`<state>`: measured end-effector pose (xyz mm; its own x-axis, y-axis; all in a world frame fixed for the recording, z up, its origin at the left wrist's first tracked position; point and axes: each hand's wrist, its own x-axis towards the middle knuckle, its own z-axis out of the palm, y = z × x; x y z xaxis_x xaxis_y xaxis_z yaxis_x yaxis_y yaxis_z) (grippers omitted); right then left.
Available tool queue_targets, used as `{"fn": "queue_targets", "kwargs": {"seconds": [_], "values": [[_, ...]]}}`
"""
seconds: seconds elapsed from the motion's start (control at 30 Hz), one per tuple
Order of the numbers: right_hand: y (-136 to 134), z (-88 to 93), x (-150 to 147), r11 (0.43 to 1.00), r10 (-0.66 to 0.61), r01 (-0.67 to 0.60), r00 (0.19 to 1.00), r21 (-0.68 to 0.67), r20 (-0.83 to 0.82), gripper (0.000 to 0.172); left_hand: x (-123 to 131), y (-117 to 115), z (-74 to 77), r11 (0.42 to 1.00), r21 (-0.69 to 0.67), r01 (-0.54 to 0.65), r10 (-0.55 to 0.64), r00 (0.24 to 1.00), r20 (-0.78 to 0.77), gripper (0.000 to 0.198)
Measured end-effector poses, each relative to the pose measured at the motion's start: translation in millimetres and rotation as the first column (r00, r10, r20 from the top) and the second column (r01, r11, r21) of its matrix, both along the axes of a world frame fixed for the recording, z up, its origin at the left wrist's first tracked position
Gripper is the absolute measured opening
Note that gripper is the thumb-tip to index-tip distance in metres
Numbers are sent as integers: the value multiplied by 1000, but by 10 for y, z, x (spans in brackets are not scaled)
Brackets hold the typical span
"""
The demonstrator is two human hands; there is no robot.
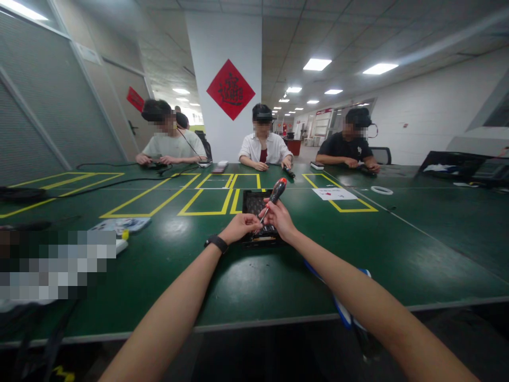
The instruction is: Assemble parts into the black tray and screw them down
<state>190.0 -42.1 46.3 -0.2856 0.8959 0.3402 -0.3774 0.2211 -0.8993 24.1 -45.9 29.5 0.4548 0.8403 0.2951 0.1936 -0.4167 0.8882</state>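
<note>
A screwdriver (279, 191) with a black handle and a red end is tilted, handle up and to the right, its metal shaft pointing down. My right hand (281, 220) is closed on it, fingers around the lower handle and shaft. My left hand (242, 227), with a black band on the wrist, has its fingertips pinched beside the shaft's lower end. What lies between those fingertips is too small to make out. Under both hands an open black case (250, 199) rests on the green table; its inside is partly hidden by my fingers.
Three people (262, 140) sit across the green table (270, 286), which is marked with yellow tape (202, 213). A paper sheet (334, 194) and a white ring (382, 190) lie to the right. Blue-and-white objects (342, 305) show below my right forearm. A black cable (99, 189) runs at left.
</note>
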Motion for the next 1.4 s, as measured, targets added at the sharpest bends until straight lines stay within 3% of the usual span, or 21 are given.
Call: {"fn": "queue_targets", "kwargs": {"seconds": [0.3,0.7,0.9,1.1,1.4], "values": [[29,-28,10,997,63,-63,998,-45,-3,33,-27,17,15,996,-54,65,-64,998,20,37],[-18,8,-18,1000,11,-11,1000,20,4,34,4,21,-10,998,-10,-58,58,998,18,32],[-54,30,-2,998,49,-49,998,24,33,35,-45,54,-24,999,-46,-18,20,999,37,31],[-44,15,-5,995,89,-90,995,31,40,35,-82,-3,64,994,-37,100,-100,995,21,29],[-75,31,-21,992,74,-81,995,100,65,35,-51,65,-23,990,-105,96,-83,989,125,32]]}}
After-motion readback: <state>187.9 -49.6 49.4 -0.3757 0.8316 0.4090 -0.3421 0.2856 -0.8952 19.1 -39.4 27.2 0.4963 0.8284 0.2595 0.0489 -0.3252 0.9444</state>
